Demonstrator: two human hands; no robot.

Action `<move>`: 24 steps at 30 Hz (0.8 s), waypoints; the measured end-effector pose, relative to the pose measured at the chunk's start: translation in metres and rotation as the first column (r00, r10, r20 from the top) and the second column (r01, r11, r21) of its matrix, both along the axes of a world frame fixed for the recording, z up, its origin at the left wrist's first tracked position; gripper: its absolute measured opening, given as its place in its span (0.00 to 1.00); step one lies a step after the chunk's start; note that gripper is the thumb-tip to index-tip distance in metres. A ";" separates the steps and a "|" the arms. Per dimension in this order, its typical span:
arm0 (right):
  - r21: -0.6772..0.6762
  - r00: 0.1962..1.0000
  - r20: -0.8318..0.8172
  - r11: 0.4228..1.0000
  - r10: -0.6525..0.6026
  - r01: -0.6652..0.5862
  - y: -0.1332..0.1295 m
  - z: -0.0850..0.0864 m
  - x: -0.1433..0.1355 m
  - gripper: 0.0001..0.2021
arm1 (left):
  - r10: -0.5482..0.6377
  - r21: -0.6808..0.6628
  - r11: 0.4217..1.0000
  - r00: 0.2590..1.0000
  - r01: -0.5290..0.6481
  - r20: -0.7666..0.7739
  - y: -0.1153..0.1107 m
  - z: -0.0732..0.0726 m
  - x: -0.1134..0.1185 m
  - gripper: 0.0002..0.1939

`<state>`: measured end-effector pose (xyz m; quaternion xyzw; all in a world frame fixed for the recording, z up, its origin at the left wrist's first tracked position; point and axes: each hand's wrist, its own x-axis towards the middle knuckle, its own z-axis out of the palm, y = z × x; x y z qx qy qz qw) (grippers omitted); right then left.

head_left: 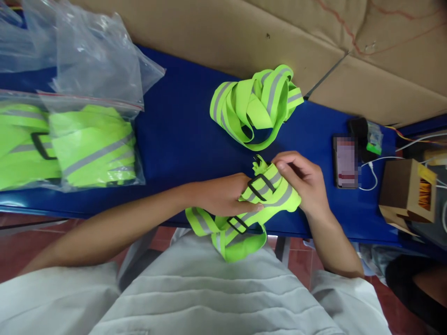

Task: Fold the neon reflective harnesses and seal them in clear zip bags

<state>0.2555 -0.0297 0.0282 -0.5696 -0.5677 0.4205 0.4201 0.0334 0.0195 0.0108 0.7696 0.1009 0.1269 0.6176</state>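
Note:
Between my hands is a neon yellow-green reflective strap [279,197] with grey stripes, partly folded into a bundle. My left hand [223,194] grips it from the left, thumb over the band beside a black buckle [260,187]. My right hand [303,179] pinches the bundle's upper right edge with thumb and fingers. A loose loop with a second black buckle [237,224] hangs over the table's front edge toward my lap. Beyond my hands a second reflective strap [256,104] lies in a loose heap on the blue table [174,139].
At left lie clear zip bags [92,149] with folded straps inside; more clear plastic bags [98,56] sit behind them. To the right are a phone [345,163] with a white cable and an open cardboard box [401,193]. Brown cardboard [216,32] borders the back. Part of another person [415,284] shows at lower right.

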 end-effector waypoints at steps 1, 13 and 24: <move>-0.024 0.999 0.009 0.998 0.051 -0.050 -0.001 0.003 0.002 0.15 | 0.011 0.011 1.000 1.000 -0.011 -0.003 0.000 0.001 0.000 0.16; 0.043 0.986 0.080 0.988 0.147 -0.151 -0.010 0.006 -0.015 0.25 | 0.122 -0.218 0.967 0.991 -0.132 -0.061 -0.003 0.001 0.006 0.11; -0.155 0.978 -0.164 0.982 -0.131 0.106 -0.006 0.001 -0.003 0.16 | -0.003 -0.798 0.598 0.996 -0.073 -0.093 -0.014 0.001 0.009 0.11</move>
